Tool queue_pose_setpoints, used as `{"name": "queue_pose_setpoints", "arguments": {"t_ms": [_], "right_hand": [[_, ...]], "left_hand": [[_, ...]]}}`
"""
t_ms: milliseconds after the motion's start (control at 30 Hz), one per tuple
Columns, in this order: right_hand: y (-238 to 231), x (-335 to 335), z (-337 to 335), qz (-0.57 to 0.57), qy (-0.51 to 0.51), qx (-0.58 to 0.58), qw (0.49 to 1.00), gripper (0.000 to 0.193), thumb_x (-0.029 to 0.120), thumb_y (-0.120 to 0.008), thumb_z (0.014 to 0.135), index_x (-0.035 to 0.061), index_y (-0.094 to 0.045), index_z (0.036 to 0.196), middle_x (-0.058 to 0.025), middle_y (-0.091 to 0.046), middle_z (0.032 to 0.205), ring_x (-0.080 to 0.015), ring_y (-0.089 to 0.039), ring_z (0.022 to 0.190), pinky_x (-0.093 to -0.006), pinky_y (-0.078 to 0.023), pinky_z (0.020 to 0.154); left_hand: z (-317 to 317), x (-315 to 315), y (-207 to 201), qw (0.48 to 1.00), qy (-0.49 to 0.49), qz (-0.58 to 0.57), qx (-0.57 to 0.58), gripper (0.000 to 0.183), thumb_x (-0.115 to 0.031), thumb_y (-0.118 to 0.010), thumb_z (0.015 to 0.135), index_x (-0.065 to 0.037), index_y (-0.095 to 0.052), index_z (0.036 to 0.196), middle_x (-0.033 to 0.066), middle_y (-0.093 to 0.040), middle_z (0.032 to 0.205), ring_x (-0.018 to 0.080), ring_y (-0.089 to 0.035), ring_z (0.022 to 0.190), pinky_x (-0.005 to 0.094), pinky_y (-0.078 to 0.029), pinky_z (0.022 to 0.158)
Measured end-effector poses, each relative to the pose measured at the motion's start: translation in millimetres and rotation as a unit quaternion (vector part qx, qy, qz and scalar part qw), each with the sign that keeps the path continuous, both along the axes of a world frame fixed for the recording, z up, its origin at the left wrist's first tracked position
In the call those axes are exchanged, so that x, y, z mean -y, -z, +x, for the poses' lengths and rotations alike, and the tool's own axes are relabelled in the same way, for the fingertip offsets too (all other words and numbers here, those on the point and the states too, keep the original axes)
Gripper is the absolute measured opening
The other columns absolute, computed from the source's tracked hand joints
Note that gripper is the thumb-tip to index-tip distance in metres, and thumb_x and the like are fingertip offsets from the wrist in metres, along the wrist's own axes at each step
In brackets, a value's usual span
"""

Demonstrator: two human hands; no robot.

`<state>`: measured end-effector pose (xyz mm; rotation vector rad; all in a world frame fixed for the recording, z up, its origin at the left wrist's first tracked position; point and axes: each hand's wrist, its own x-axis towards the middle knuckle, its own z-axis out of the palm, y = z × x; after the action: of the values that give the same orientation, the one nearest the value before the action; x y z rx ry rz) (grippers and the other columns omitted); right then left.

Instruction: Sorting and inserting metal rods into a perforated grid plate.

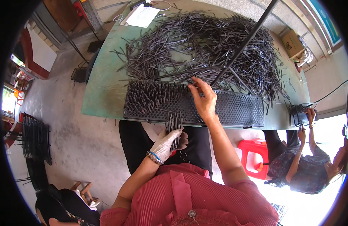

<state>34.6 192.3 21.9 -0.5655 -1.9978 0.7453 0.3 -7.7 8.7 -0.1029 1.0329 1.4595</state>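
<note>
My left hand, in a pale work glove, is closed round a bundle of thin dark sticks just below the table's front edge. In front of me lies a long black perforated tray. Many short dark sticks stand upright in its left part, while rows of holes show on the right. Bare and bent at the fingers, my right hand is over the tray's middle, right of the upright sticks. Its thumb and forefinger are pinched together; whatever is between them is too small to make out.
A large heap of loose dark sticks covers the green table beyond the tray. A dark metal bar slants above it. To the right, another person works at a small black tray near a red stool.
</note>
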Motion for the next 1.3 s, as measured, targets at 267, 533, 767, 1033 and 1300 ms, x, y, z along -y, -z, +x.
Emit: {"name": "queue_pose_setpoints", "arguments": {"t_ms": [267,533,767,1033,1300], "right_hand": [[5,3,-5,0.081,-0.015,0.034,0.996,0.027,0.008,-0.073,0.079,0.0081,-0.068,0.106,-0.0049,-0.067,0.085,-0.0202,-0.061,0.071,-0.0308,-0.047,0.069],[9,12,-2,0.151,-0.016,0.074,0.986,0.023,0.007,-0.069,0.082,0.0063,-0.068,0.105,-0.0097,-0.060,0.098,-0.0277,-0.058,0.083,-0.0377,-0.047,0.074],[12,15,0,0.126,-0.002,0.101,0.987,0.021,0.005,-0.068,0.083,0.0026,-0.068,0.103,-0.0123,-0.060,0.096,-0.0288,-0.060,0.079,-0.0369,-0.049,0.070],[-16,54,13,-0.027,-0.108,0.122,0.986,0.017,0.007,-0.070,0.082,0.0007,-0.069,0.098,-0.0125,-0.061,0.095,-0.0260,-0.063,0.084,-0.0323,-0.052,0.070],[-6,78,21,0.099,-0.246,0.229,0.937,0.031,0.005,-0.064,0.079,0.0056,-0.066,0.110,-0.0093,-0.059,0.107,-0.0268,-0.056,0.090,-0.0369,-0.042,0.078]], "left_hand": [[-3,2,13,0.999,0.012,0.013,-0.037,0.020,-0.016,-0.062,0.090,-0.005,-0.056,0.106,0.0079,-0.066,0.087,0.0135,-0.062,0.067,0.0243,-0.051,0.056],[-6,10,13,1.000,0.009,0.015,-0.005,0.018,-0.014,-0.060,0.091,-0.003,-0.056,0.105,0.0095,-0.066,0.089,0.0167,-0.066,0.073,0.0261,-0.054,0.059],[-13,22,5,0.999,0.016,0.027,-0.036,0.020,-0.016,-0.061,0.091,-0.002,-0.056,0.105,0.0097,-0.066,0.088,0.0156,-0.064,0.071,0.0253,-0.052,0.057],[-24,41,1,0.996,0.049,0.035,-0.069,0.021,-0.018,-0.059,0.091,0.000,-0.058,0.102,0.0093,-0.065,0.088,0.0144,-0.063,0.071,0.0257,-0.051,0.058],[-29,53,4,0.996,0.000,0.028,-0.089,0.023,-0.017,-0.057,0.092,0.000,-0.054,0.107,0.0094,-0.066,0.089,0.0134,-0.062,0.069,0.0248,-0.050,0.057]]}}
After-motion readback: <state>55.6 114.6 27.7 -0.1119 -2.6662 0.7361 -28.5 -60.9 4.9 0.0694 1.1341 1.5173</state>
